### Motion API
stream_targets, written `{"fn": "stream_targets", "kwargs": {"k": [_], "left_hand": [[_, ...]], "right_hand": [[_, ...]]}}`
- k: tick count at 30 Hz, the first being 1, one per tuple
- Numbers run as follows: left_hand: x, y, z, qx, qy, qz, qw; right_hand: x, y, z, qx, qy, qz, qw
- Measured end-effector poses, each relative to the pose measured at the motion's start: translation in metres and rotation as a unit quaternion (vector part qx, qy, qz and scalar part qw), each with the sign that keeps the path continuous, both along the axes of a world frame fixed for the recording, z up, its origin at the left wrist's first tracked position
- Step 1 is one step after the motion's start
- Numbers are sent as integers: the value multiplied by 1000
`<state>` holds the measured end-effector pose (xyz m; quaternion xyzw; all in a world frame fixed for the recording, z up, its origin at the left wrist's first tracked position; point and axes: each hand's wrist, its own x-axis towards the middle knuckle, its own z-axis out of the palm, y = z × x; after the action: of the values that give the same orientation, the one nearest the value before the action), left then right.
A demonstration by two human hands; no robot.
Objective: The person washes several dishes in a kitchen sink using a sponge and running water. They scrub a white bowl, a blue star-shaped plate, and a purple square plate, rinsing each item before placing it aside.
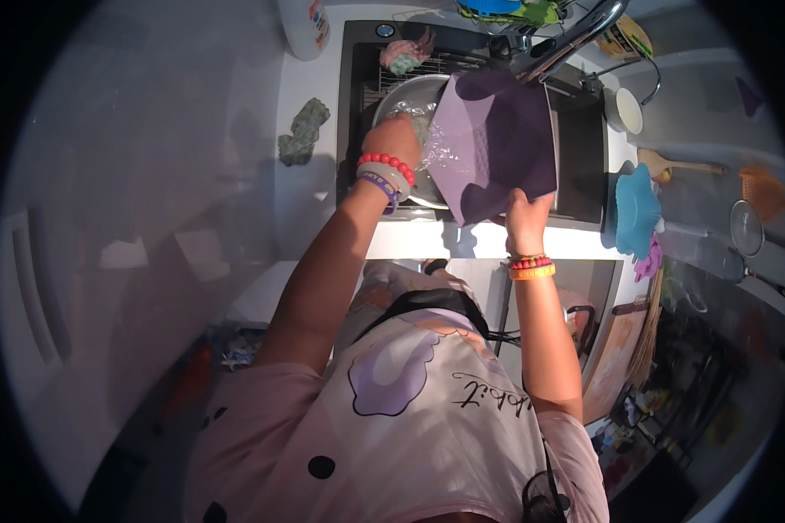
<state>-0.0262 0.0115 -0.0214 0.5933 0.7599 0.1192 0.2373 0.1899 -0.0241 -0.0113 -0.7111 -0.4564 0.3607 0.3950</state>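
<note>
My right hand grips the near right corner of a purple angular container, which is tilted over the sink. On the left, a round metal basin sits in the sink, partly covered by the container. My left hand is curled over the basin, its fingertips hidden. Glistening clear material lies around that hand and against the container's left side. Whether it is plastic film or water, I cannot tell, nor whether the left hand holds any of it.
A chrome faucet arches above the sink. Behind the basin lies a pink and green cloth; a grey-green cloth rests on the left counter. A white bottle stands back left. To the right are a white bowl and a blue scalloped dish.
</note>
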Motion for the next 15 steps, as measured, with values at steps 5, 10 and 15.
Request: {"fn": "stream_targets", "kwargs": {"k": [5, 10, 15], "left_hand": [[-11, -8, -6, 126, -64, 19, 990], [-13, -13, -21, 108, -93, 33, 989], [-14, -11, -16, 193, -207, 89, 955]], "right_hand": [[-4, 0, -23, -20, 39, -36, 998], [-36, -8, 27, -124, 202, -50, 970], [-4, -2, 5, -244, 346, -31, 906]]}}
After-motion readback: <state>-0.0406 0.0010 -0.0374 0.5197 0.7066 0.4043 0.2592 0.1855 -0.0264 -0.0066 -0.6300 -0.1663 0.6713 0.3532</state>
